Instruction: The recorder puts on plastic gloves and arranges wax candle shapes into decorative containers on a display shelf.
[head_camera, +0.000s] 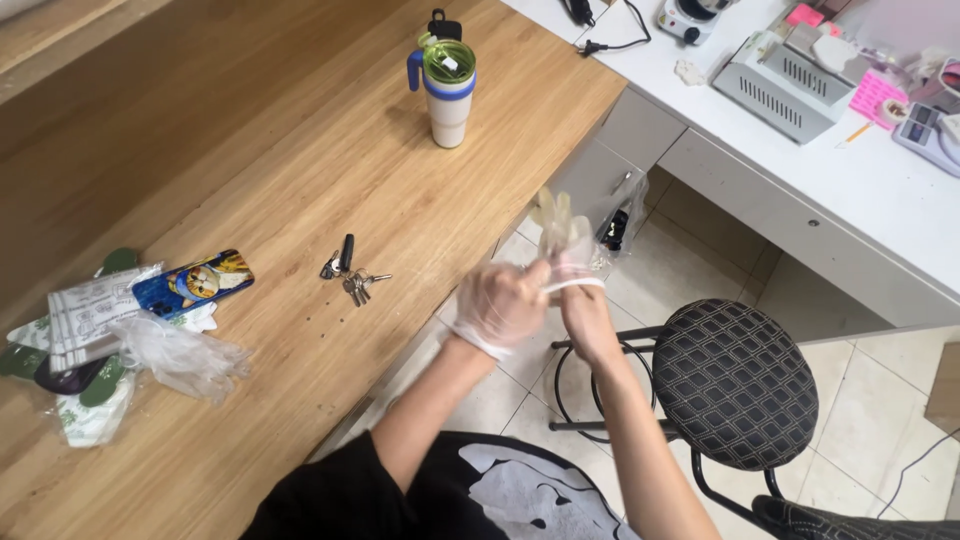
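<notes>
Thin translucent glove (560, 232) sits half-on the right hand (580, 300), out in the air just past the wooden bench (300, 150) edge, above the tiled floor (700, 270). Its fingers flop upward, limp and blurred; the cuff is stretched into a tight white band across the right hand. Right hand's own fingers are hidden inside the glove, so I cannot tell how they are curled. Left hand (500, 303) already wears a matching glove, wrinkled and milky, and is closed in a pinch on that stretched cuff.

Room: hands clear of the bench edge, open floor below. Round black stool (735, 380) with quilted seat and metal legs stands just to the right, near the right forearm. White bench (800, 190) with drawers further right.

On the wooden bench, well apart from the hands: key bunch (348, 272) nearest the edge, white tumbler (447, 85) with blue band and green lid upright further back, phone case (193, 283) with a cartoon print, crumpled clear plastic (185, 360) beside paper packets at far left.
</notes>
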